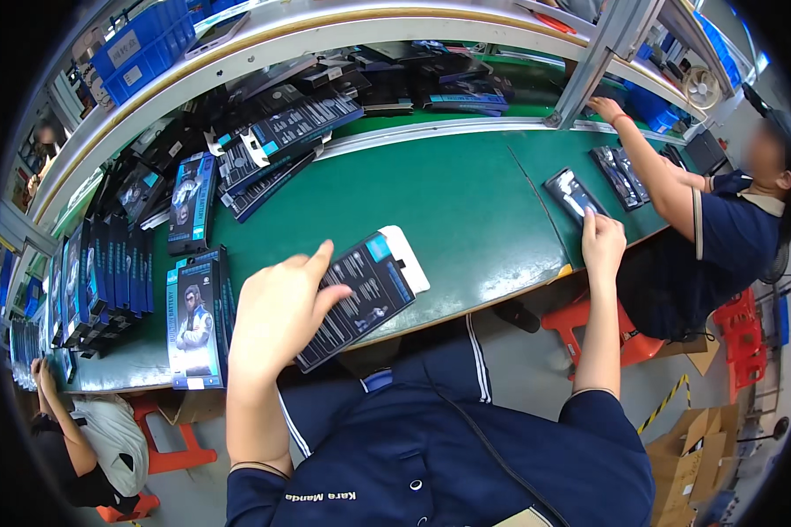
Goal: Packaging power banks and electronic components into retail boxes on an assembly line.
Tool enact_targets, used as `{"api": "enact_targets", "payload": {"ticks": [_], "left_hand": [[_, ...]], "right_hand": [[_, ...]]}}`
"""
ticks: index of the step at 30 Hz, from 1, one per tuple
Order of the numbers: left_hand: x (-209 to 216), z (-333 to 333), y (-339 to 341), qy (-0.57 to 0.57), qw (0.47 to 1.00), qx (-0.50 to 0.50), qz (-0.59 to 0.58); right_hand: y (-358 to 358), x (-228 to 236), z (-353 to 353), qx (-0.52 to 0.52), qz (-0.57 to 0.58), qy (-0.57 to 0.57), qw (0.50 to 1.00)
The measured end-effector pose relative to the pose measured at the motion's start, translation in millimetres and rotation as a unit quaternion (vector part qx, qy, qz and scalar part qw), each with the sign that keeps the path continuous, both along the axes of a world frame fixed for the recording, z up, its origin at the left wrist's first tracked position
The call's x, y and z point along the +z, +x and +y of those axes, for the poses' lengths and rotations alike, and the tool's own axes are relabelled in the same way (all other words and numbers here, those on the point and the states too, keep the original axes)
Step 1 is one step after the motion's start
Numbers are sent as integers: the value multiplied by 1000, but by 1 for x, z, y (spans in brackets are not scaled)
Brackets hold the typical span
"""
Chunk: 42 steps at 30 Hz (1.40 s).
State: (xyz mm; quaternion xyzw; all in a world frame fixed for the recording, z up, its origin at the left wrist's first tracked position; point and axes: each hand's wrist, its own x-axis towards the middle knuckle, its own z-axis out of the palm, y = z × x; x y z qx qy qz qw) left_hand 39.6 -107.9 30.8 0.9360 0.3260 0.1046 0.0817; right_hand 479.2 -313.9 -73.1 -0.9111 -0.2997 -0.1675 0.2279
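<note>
My left hand (281, 307) is at a dark flat carton (365, 294) near the table's front edge. Its thumb lies over the printed face and its index finger sticks out; the other fingers are mostly hidden. The carton is tilted, with a white end flap (409, 259) standing open at its far right end. Off to the right, my right hand (603, 241) pinches the near end of a flat black pack (574, 193) with a shiny front. Similar black packs (620, 176) lie just beyond it, by a co-worker's arms.
Upright cartons (195, 321) stand left of my left hand, with rows of cartons (105, 272) further left. More cartons (290, 123) are heaped at the back beneath a shelf (325, 44). A metal post (602, 66) rises at back right. People sit on both sides.
</note>
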Motion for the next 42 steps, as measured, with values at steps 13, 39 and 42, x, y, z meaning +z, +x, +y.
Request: {"api": "enact_targets", "payload": {"ticks": [13,39,42], "left_hand": [[-27,-31,45,-9,982,-78,-173],[-14,-28,20,98,904,-96,-404],[-20,-35,37,91,871,-52,-480]], "right_hand": [[-170,62,-1,200,429,488,734],[-253,149,84,501,89,252,823],[-268,139,90,541,66,235,805]]}}
